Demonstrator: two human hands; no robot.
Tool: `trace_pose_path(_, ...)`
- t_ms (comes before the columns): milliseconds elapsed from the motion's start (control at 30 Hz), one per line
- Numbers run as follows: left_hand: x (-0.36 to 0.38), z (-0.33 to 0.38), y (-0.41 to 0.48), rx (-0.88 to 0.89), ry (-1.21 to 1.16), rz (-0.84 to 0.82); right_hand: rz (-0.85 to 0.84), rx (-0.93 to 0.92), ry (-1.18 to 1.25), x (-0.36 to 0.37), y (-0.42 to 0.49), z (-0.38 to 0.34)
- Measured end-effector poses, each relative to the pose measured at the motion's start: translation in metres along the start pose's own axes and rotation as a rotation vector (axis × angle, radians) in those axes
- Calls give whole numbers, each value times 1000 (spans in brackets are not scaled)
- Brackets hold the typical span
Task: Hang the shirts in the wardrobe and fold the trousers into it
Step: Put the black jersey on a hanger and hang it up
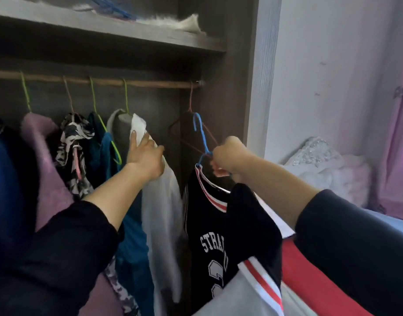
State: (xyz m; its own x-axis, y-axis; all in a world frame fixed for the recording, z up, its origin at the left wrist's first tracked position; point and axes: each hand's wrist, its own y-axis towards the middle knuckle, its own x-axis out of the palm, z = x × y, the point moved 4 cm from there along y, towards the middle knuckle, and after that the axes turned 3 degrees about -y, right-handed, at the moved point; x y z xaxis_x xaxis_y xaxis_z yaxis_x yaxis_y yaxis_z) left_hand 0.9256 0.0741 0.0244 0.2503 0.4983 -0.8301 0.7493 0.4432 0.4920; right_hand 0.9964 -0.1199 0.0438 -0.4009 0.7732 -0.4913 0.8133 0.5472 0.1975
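A black jersey (207, 226) with red and white trim and white lettering hangs on a blue hanger (201, 135). My right hand (230, 156) grips that hanger just below its hook, in front of the wardrobe and below the wooden rail (150, 84). My left hand (146, 153) rests with straight fingers on the shoulder of a white shirt (164, 215) that hangs on a green hanger (125, 96). Between the white shirt and the jersey the rail is bare, except for a pink hanger (191, 99) at its right end.
Left of the white shirt hang a teal garment (105, 151), a black-and-white patterned one (73, 142), a pink one (41, 142) and a blue one (2, 169). A shelf (118, 30) above holds blue hangers and white cloth. A bed with red cloth (310, 270) lies at right.
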Motion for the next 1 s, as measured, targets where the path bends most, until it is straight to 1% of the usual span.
trace_pose_path(67,0,-5,4,15,56,-13,7,-54,-7,18,11,-8)
trace_pose_path(133,1,-12,6,55,70,-8,28,-68,3,27,23,-14)
trace_pose_path(300,17,-44,4,134,60,-181,34,-59,144,42,60,-25)
trace_pose_path(367,19,-54,4,153,34,-190,57,-60,218,48,73,-38)
trace_pose_path(433,18,-62,7,169,-33,-168,92,-122,201,51,86,-54)
trace_pose_path(533,12,-72,17,162,-178,-129,101,-206,199,62,106,-79)
trace_pose_path(700,10,-79,42,167,-228,-28,109,-274,246,83,147,-109)
trace_pose_path(833,11,-87,61,182,-269,44,46,-251,287,105,185,-114)
trace_pose_path(900,11,-89,65,176,-264,68,11,-219,284,119,199,-104)
trace_pose_path(1000,8,-88,68,172,-271,102,-77,-228,303,132,203,-88)
